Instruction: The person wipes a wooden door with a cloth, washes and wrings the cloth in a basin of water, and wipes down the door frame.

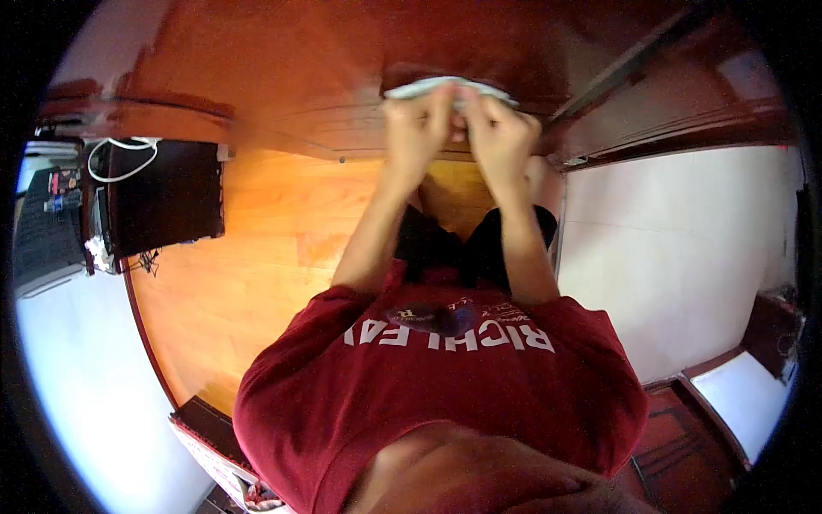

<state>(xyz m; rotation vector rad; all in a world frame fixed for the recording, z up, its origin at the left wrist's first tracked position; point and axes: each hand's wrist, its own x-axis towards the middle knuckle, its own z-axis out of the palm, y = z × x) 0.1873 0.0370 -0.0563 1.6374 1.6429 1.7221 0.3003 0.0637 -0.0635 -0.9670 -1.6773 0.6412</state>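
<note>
Both my hands are together over a dark red-brown glossy wooden surface (300,51). A thin, pale, curved sheet-like thing (424,86) spans the tops of both hands; blur hides whether it is cloth, paper or plastic. My left hand (415,127) pinches its left part with thumb and fingers. My right hand (501,133) pinches its right part, the thumbs close together in the middle. Fingertips are smeared by motion, and the thing's underside is hidden.
To the left stands a dark cabinet (167,197) with a white cable (107,167) on top. Orange wooden floor (265,248) lies below the surface. A pale wall (659,248) is on the right. A box (214,454) stands behind me at left.
</note>
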